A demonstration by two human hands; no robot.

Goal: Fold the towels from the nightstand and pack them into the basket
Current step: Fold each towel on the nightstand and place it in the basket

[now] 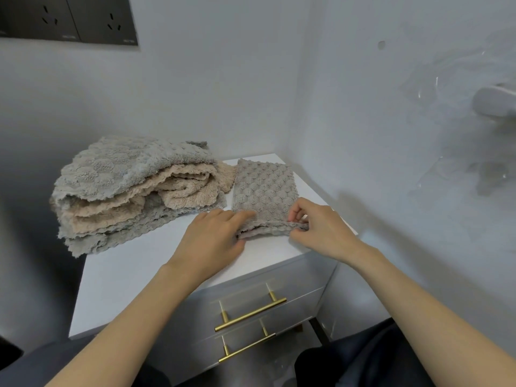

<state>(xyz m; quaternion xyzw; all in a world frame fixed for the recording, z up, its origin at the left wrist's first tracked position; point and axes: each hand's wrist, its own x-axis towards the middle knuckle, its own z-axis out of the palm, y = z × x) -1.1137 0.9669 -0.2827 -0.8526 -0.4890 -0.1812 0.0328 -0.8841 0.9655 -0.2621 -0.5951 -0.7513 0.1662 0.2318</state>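
Note:
A small grey towel [264,188] with a bumpy weave lies folded on the right part of the white nightstand [134,275]. My left hand [215,236] grips its near left edge, fingers on top and thumb under the fold. My right hand [318,227] pinches the near right corner between thumb and fingers. To the left sits a loose pile of grey and beige towels [134,191], unfolded and overlapping. No basket is in view.
The nightstand stands in a corner of white walls. Two drawers with brass bar handles [251,314] face me. Dark wall sockets [69,18] sit at the upper left. My knees in dark trousers [363,361] are below the nightstand.

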